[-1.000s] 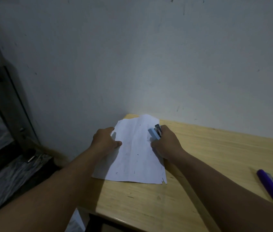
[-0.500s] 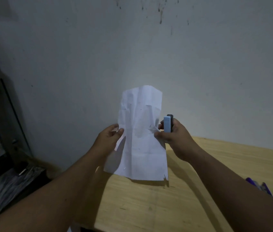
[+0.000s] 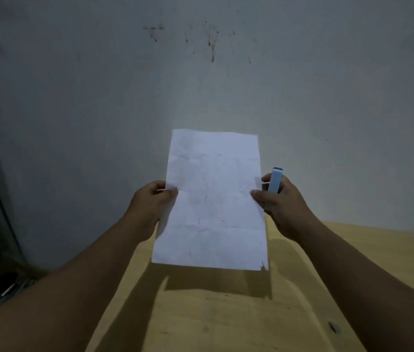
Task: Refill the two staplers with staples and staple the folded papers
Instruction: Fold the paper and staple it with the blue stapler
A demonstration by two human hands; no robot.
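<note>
Hanging upright above the wooden bench (image 3: pixel 226 313), long axis vertical, creased white paper (image 3: pixel 213 199) pinched at mid-height on both edges: left hand (image 3: pixel 150 199) on one, right hand (image 3: pixel 277 201) on the other. Also gripped in right fingers: light blue stapler (image 3: pixel 276 180), pointing up. Stained wall (image 3: pixel 201 72) behind; no readable writing.

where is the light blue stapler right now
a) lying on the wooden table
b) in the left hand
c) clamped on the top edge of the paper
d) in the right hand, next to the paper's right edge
d: the light blue stapler stands upright in the right hand, whose thumb also pinches the right edge of the paper; the left hand pinches only the paper's left edge.
</note>
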